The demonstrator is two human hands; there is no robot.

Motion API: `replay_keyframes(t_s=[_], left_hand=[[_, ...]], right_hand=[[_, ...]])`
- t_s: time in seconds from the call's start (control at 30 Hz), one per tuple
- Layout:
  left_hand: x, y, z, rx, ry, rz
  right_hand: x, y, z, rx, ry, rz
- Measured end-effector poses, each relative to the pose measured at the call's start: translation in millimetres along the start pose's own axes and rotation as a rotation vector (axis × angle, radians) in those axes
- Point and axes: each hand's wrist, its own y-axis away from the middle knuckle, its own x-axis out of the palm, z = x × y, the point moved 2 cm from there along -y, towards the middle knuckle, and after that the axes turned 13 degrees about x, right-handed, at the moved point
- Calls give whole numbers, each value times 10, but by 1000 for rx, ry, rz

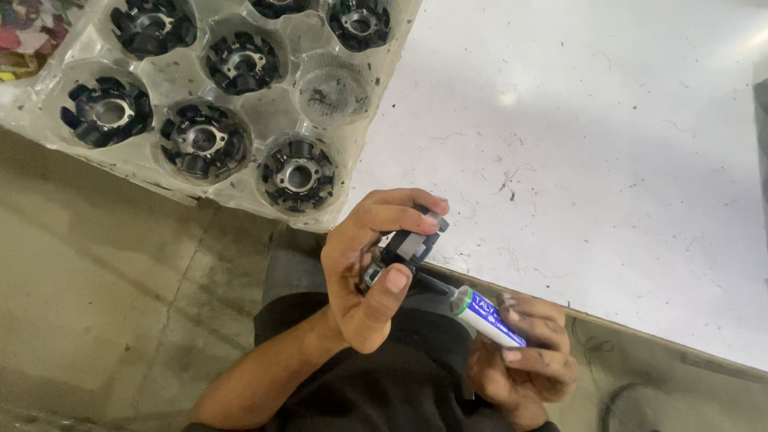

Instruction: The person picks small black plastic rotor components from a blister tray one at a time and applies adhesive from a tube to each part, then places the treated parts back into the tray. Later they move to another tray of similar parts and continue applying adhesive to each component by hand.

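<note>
While only one head view is given, it shows a clear plastic tray [264, 120] at the far left, lying partly on the tabletop [576, 144] and jutting past its edge. Seven black rotors with metal hubs sit in the tray's round wells, two of them cut off by the picture's top edge; the nearest is a rotor [298, 174] at the tray's near corner. One well [334, 93] holds no rotor.

White and scuffed, the tabletop fills the far right, marked with dark specks and thin curled shavings. Its near edge runs slantwise down to the right. A bare concrete floor [104, 272] lies on the left, below the tray.

Just off the tabletop's near edge, the left hand [368, 272] is curled around a small black part [410, 244], fingers over its top and thumb pressed on its near side. Lower right, the right hand [532, 356] is closed around a white tube [486, 317] with a green band and a blue label. A thin dark nozzle [432, 282] at the tube's end reaches the part. Both hands hover over the person's dark-clothed lap.
</note>
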Motion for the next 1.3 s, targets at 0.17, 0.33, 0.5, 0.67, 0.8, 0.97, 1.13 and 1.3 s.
replay_keyframes(t_s=[0.17, 0.33, 0.5, 0.67, 0.8, 0.97, 1.13, 1.3], left_hand=[[2, -55, -34, -1, -42, 22], [2, -48, -45, 13, -75, 28], [5, -36, -34, 20, -153, 76], [19, -13, -1, -35, -86, 36], [25, -2, 34, -44, -37, 6], [11, 28, 63, -57, -3, -13], [9, 76, 88, -98, 144, -118], [85, 128, 137, -215, 543, -434]], right_hand=[[-86, -21, 21, -54, 46, 101], [-104, -15, 10, -71, 66, 148], [-155, -66, 46, -82, 31, 268], [-158, -120, 12, -111, 73, 258], [-166, -76, 22, -68, 121, 226], [-170, -76, 34, -44, 124, 236], [-141, -77, 32, -64, 130, 231], [-85, -84, 22, -69, 125, 156]])
